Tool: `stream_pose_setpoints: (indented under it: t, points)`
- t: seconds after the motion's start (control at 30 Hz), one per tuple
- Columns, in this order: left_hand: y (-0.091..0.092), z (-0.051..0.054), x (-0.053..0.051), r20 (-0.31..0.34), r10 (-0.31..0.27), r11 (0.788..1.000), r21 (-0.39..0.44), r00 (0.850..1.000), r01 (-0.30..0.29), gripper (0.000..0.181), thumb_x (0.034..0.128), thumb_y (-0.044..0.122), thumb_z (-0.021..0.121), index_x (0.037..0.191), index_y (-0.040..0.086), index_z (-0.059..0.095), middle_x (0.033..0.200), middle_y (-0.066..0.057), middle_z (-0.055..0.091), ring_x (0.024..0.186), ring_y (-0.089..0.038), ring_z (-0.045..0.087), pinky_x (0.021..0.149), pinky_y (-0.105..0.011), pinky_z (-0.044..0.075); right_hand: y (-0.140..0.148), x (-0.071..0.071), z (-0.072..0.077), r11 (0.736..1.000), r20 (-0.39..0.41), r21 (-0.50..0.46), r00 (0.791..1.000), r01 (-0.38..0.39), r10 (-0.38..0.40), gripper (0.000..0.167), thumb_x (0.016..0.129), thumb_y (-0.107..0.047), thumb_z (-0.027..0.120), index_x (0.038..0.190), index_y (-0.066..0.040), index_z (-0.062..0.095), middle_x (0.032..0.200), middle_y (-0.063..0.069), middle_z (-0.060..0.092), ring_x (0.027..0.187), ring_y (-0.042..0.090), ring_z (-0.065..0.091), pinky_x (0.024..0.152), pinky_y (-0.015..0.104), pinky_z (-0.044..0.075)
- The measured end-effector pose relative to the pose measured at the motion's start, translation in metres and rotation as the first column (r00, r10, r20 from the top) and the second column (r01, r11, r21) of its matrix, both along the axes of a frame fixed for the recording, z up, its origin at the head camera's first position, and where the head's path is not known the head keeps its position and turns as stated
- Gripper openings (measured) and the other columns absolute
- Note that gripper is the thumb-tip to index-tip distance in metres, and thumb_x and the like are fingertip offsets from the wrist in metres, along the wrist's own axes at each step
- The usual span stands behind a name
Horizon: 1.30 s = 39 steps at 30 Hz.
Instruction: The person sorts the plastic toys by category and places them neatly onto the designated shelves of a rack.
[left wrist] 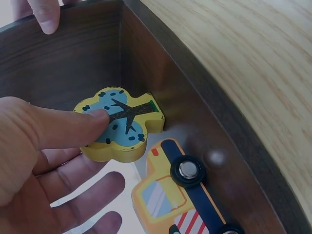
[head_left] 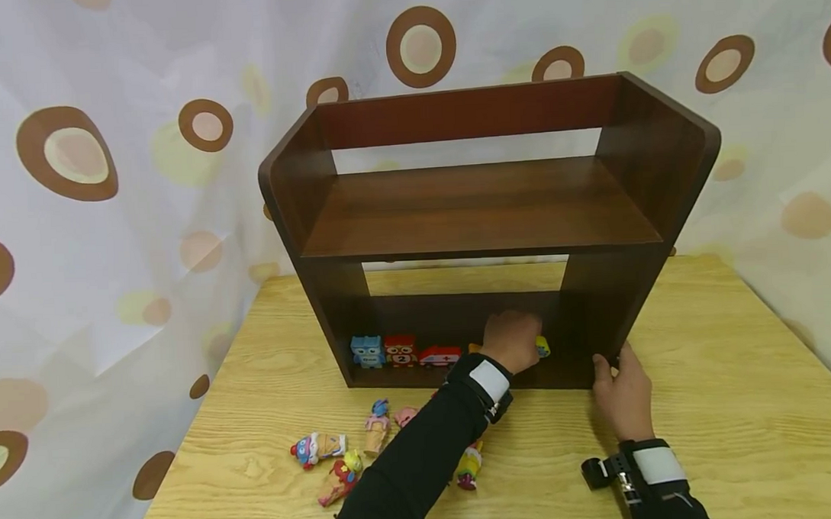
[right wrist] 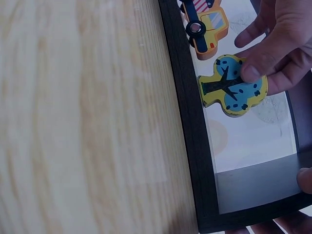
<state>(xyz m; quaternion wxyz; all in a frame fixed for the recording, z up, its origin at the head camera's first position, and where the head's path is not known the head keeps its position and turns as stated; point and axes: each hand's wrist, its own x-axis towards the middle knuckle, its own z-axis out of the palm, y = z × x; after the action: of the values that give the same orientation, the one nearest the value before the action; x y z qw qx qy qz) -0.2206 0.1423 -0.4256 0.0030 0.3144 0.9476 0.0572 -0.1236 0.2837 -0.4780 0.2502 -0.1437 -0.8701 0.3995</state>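
Observation:
My left hand reaches into the bottom tier of a dark brown shelf. Between thumb and fingers it pinches a flat yellow toy tree with a blue crown, the trunk end close to the bottom board. An orange toy truck with black wheels stands beside the tree. Farther left on that tier are a red toy ambulance, a red owl block and a blue owl block. The right hand grips the lower right side panel, its thumb on the inside.
Several small figurines lie on the wooden table before the shelf, among them an ice-cream cone figure and a yellow-green one. My left forearm partly covers them. A patterned cloth hangs behind the table.

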Motion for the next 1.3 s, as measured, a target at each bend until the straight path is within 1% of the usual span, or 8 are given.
stream_pose_setpoints:
  t: [0.2,0.53,0.63,0.77,0.9,1.03,1.17,1.3]
  points:
    - [0.000,0.000,0.001,0.028,-0.003,1.000,0.005,1.000,0.003,0.017,0.0881,0.025,0.074,0.105,0.026,0.072,0.099,0.010,0.072,0.088,-0.010,0.065,0.083,-0.029,0.049,0.000,-0.001,0.001,1.000,0.003,0.001,1.000,-0.002,0.002,0.037,0.103,-0.006,0.045,0.138,0.006,0.045,0.135,0.032,0.054,0.123,0.051,0.052,0.100,0.064,0.042]
    - [0.002,0.001,0.005,-0.009,-0.005,0.999,-0.035,1.000,0.005,0.009,0.0869,0.027,0.075,0.096,0.026,0.074,0.091,0.010,0.071,0.084,-0.010,0.065,0.072,-0.027,0.049,0.000,-0.001,-0.001,1.000,-0.008,0.002,1.000,-0.001,0.001,0.036,0.102,-0.005,0.046,0.136,0.006,0.046,0.133,0.033,0.054,0.122,0.051,0.053,0.098,0.064,0.043]
    - [0.001,0.004,0.007,-0.014,0.012,0.999,-0.046,1.000,-0.013,0.014,0.0867,0.030,0.075,0.100,0.027,0.074,0.097,0.010,0.072,0.092,-0.011,0.066,0.077,-0.029,0.052,0.001,0.000,0.000,1.000,0.017,-0.008,1.000,0.002,-0.002,0.037,0.103,-0.007,0.045,0.138,0.005,0.045,0.135,0.032,0.053,0.124,0.051,0.052,0.099,0.064,0.042]
    - [-0.004,0.011,0.011,-0.065,0.001,0.999,-0.033,0.998,-0.003,0.027,0.0872,0.035,0.074,0.113,0.029,0.071,0.110,0.010,0.071,0.108,-0.013,0.064,0.090,-0.032,0.053,0.003,0.001,0.002,1.000,0.032,-0.020,0.999,0.014,-0.013,0.038,0.103,-0.007,0.044,0.139,0.005,0.043,0.137,0.033,0.052,0.126,0.051,0.050,0.101,0.064,0.041]
    - [-0.016,0.017,0.013,-0.119,-0.025,0.999,0.030,0.993,0.029,0.039,0.0895,0.038,0.071,0.126,0.027,0.066,0.120,0.008,0.068,0.117,-0.016,0.061,0.095,-0.031,0.052,0.004,0.000,0.001,1.000,0.016,-0.010,1.000,0.022,-0.021,0.037,0.102,-0.006,0.045,0.137,0.006,0.045,0.134,0.034,0.053,0.124,0.052,0.051,0.100,0.064,0.041]
    - [-0.035,0.025,0.017,-0.162,-0.055,0.989,0.128,0.985,0.076,0.041,0.0924,0.036,0.067,0.131,0.022,0.064,0.127,0.003,0.067,0.122,-0.020,0.060,0.097,-0.032,0.052,0.001,-0.002,0.000,1.000,0.016,-0.002,1.000,0.017,-0.017,0.037,0.102,-0.006,0.046,0.136,0.007,0.045,0.133,0.034,0.054,0.124,0.052,0.051,0.099,0.063,0.041]
    - [-0.053,0.038,0.027,-0.220,-0.079,0.965,0.229,0.972,0.130,0.034,0.0934,0.032,0.066,0.125,0.019,0.068,0.124,0.000,0.068,0.116,-0.021,0.063,0.091,-0.030,0.055,-0.001,-0.003,-0.001,1.000,0.036,-0.014,0.999,0.002,-0.001,0.038,0.103,-0.007,0.044,0.138,0.006,0.044,0.135,0.034,0.053,0.125,0.052,0.050,0.101,0.064,0.040]
    - [-0.065,0.050,0.042,-0.267,-0.109,0.922,0.333,0.957,0.198,0.028,0.0942,0.031,0.066,0.117,0.017,0.071,0.118,0.001,0.071,0.108,-0.018,0.067,0.087,-0.027,0.056,0.000,-0.003,-0.002,1.000,0.044,-0.024,0.999,0.008,-0.007,0.037,0.103,-0.009,0.042,0.138,0.005,0.044,0.135,0.032,0.053,0.124,0.051,0.051,0.099,0.063,0.041]
